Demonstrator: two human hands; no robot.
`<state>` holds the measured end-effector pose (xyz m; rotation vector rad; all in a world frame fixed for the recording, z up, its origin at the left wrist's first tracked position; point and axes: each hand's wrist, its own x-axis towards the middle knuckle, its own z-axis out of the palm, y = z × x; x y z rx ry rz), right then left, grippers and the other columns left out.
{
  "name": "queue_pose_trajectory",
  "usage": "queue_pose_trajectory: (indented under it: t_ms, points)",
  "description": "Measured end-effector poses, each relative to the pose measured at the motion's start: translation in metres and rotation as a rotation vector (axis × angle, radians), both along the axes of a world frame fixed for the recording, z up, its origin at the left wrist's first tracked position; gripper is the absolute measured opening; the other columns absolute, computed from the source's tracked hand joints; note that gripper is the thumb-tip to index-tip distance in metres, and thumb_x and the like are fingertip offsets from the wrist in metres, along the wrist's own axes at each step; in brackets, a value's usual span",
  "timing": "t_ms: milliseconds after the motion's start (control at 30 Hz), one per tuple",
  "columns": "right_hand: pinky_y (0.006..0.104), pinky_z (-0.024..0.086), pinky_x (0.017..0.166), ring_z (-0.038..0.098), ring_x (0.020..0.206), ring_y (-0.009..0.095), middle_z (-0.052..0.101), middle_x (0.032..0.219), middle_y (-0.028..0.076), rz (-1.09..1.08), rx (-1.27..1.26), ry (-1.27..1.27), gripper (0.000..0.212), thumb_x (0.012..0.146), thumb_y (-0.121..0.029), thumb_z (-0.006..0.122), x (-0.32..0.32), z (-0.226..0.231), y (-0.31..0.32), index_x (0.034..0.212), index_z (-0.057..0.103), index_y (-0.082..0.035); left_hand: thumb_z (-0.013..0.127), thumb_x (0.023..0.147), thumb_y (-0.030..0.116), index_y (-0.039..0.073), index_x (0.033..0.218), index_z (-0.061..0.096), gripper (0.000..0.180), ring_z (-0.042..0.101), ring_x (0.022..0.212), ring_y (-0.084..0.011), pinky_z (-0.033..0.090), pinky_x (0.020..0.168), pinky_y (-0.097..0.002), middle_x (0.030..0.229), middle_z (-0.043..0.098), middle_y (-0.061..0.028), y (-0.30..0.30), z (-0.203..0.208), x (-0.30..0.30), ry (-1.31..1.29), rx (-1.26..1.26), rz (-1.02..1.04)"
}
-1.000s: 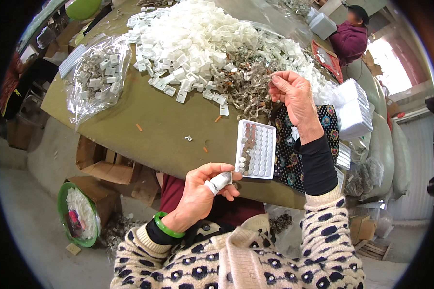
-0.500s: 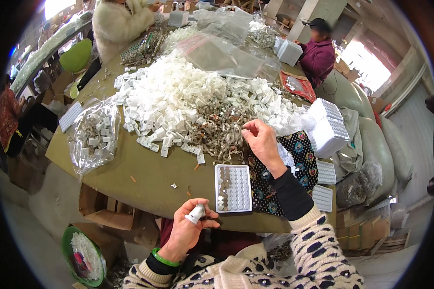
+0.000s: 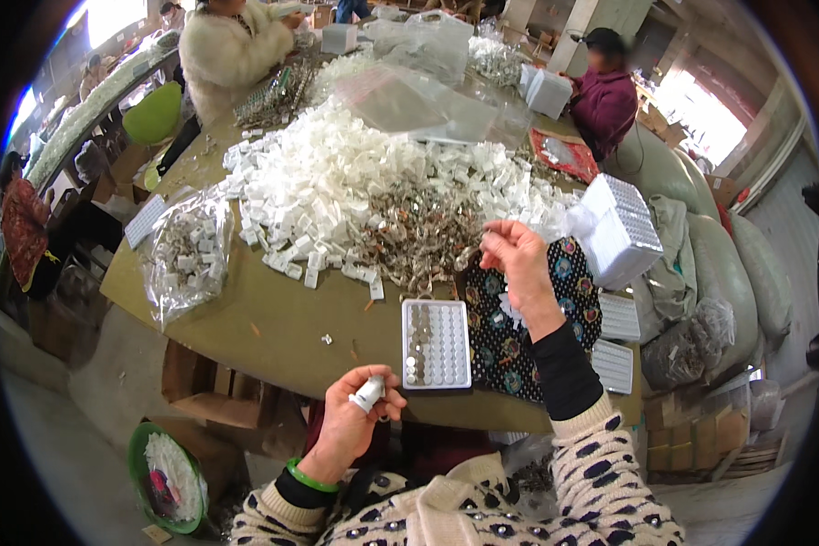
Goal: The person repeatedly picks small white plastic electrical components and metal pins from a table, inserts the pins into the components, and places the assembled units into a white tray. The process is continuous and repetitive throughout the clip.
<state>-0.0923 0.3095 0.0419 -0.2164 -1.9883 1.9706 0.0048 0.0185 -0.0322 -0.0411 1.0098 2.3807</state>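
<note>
My left hand (image 3: 350, 420) is closed around a small white plastic piece (image 3: 368, 393), held near the table's front edge. My right hand (image 3: 521, 273) is raised at the right side of a heap of tangled metallic pieces (image 3: 419, 232). Its thumb and forefinger are pinched together, and whatever is between them is too small to make out. Between the hands lies a white tray (image 3: 462, 382) with rows of round pockets. Silvery discs (image 3: 416, 341) fill its left columns. A dark patterned cloth (image 3: 510, 359) is under my right forearm.
A large mound of white plastic pieces (image 3: 309, 173) covers the table's middle. A clear bag of parts (image 3: 189, 246) lies at the left, stacked white trays (image 3: 621, 232) at the right. Sacks (image 3: 692, 264) stand beyond. A co-worker in purple (image 3: 602, 100) and another in white fleece (image 3: 223, 55) are across the table.
My right hand has drawn slightly right, off the edge of the metallic heap, its fingers still pinched. My left hand keeps its white piece, with its fingers curled closer. The whole view has shifted slightly.
</note>
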Motion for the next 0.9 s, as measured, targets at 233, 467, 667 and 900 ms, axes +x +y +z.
queue_pose_trajectory:
  t_ms: [233, 467, 667, 900]
  points:
    - [0.0265, 0.054, 0.069, 0.063, 0.072, 0.013, 0.066, 0.086, 0.006, 0.239, -0.402, -0.009, 0.018, 0.089, -0.003, 0.065, 0.040, 0.015, -0.026, 0.107, 0.064, 0.002, 0.061, 0.093, 0.007, 0.003, 0.115, 0.059, 0.022, 0.063, 0.078, -0.0172, 0.051, 0.060, -0.0274, 0.101, 0.063, -0.0102, 0.000, 0.015, 0.002, 0.044, 0.091, -0.030]
    - [0.0266, 0.050, 0.084, 0.062, 0.090, 0.013, 0.067, 0.103, 0.007, 0.449, -0.451, -0.066, 0.020, 0.088, -0.001, 0.068, 0.096, 0.005, -0.101, 0.108, 0.063, 0.002, 0.068, 0.088, 0.005, 0.004, 0.114, 0.062, 0.027, 0.052, 0.064, -0.0063, 0.040, 0.053, -0.0200, 0.094, 0.063, -0.0031, 0.019, 0.039, 0.005, 0.178, -0.075, 0.024]
    - [0.0362, 0.051, 0.088, 0.066, 0.091, 0.022, 0.068, 0.094, 0.012, 0.375, -0.550, 0.054, 0.019, 0.094, -0.004, 0.060, 0.114, 0.003, -0.113, 0.112, 0.057, 0.001, 0.072, 0.088, 0.009, 0.003, 0.097, 0.067, 0.012, 0.050, 0.061, -0.0033, 0.040, 0.054, -0.0188, 0.076, 0.061, 0.0032, 0.005, 0.038, 0.016, 0.046, -0.236, -0.160]
    - [0.0289, 0.054, 0.078, 0.068, 0.088, 0.018, 0.066, 0.100, 0.012, 0.304, 0.475, 0.103, 0.031, 0.091, 0.001, 0.062, 0.129, 0.000, -0.125, 0.120, 0.054, 0.003, 0.070, 0.087, 0.006, 0.002, 0.110, 0.065, 0.023, 0.051, 0.071, -0.0046, 0.042, 0.063, -0.0197, 0.086, 0.060, 0.0028, -0.002, 0.048, 0.007, 0.540, -0.352, 0.144]
